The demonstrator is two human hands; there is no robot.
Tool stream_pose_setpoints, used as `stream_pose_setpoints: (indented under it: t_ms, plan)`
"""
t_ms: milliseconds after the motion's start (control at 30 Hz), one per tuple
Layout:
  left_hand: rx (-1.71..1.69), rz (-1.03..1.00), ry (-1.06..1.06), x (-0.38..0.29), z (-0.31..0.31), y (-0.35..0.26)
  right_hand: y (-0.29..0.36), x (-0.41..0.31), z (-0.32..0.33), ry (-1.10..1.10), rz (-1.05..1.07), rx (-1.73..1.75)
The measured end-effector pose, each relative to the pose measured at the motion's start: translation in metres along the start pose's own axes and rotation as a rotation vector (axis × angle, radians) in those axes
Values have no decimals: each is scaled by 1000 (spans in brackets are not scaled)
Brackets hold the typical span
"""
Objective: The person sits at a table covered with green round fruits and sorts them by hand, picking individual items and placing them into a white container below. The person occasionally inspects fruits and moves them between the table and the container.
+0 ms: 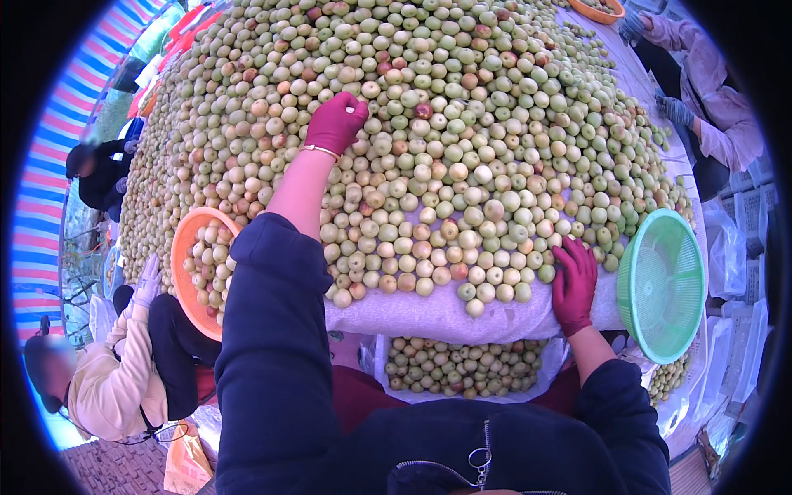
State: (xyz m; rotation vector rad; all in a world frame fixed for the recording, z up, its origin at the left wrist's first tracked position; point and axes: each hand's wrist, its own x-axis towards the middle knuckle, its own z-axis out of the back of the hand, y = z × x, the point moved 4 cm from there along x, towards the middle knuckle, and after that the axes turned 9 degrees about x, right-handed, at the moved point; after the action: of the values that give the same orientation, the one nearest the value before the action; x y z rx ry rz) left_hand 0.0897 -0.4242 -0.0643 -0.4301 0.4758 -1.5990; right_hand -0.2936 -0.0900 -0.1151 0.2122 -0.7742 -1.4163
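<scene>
A large heap of round green fruits, seemingly jujubes, some blushed red-brown, covers the table before me. My left hand, in a maroon glove, reaches far into the heap with its fingers curled. Something pale shows between thumb and finger; whether it is a held fruit or one behind is unclear. Near the table edge, my right hand, gloved alike, lies palm down on the pale woven sheet. Its fingers are slightly apart and its fingertips touch or nearly touch the nearest fruits. No fruit shows in it.
Left of my arm stands an orange basket holding fruits. A green plastic basket tilts at the right edge. Below the table edge sits a lined crate of fruits. Co-workers sit at the left and right.
</scene>
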Motion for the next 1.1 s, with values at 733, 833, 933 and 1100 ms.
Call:
stream_pose_setpoints:
  t_ms: [733,833,933,1100]
  plan:
    - [-1722,132,516,-157,-8,-35,-2,-3,-2,-5,54,8]
    - [-1740,139,445,-195,15,-19,-3,-6,-3,-32,85,4]
    - [-1822,167,385,-235,30,-10,-7,-8,-4,-30,97,24]
    - [-2054,-58,360,-276,53,17,-18,-9,-6,0,120,39]
